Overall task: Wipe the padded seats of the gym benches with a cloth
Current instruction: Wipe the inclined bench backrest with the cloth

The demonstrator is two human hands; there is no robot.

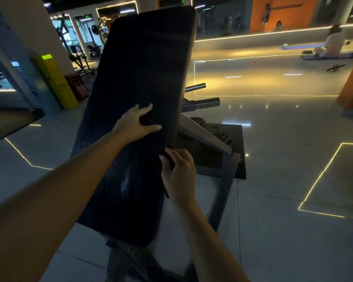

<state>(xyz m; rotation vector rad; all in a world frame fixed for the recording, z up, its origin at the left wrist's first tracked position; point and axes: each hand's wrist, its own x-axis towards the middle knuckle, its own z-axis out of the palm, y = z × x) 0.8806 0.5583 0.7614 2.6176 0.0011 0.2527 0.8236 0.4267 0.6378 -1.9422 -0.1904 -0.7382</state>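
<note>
A long black padded bench seat (143, 64) tilts up and away from me at the middle of the view. Its lower part shows wet streaks (124, 184). My left hand (135, 125) lies flat on the pad with its fingers spread, pressing what looks like a dark cloth (151, 121) that barely stands out from the pad. My right hand (178, 171) is at the pad's right edge, fingers curled, pinching a dark fold of that cloth (169, 162). The cloth's outline is hard to make out in the dim light.
The bench's grey steel frame (204, 135) runs down to the right over a black mat with weight plates (222, 135). A yellow stand (55, 80) is at the left. A person sits on a mat (332, 43) at the far right. Glossy tiled floor with lit lines surrounds the bench.
</note>
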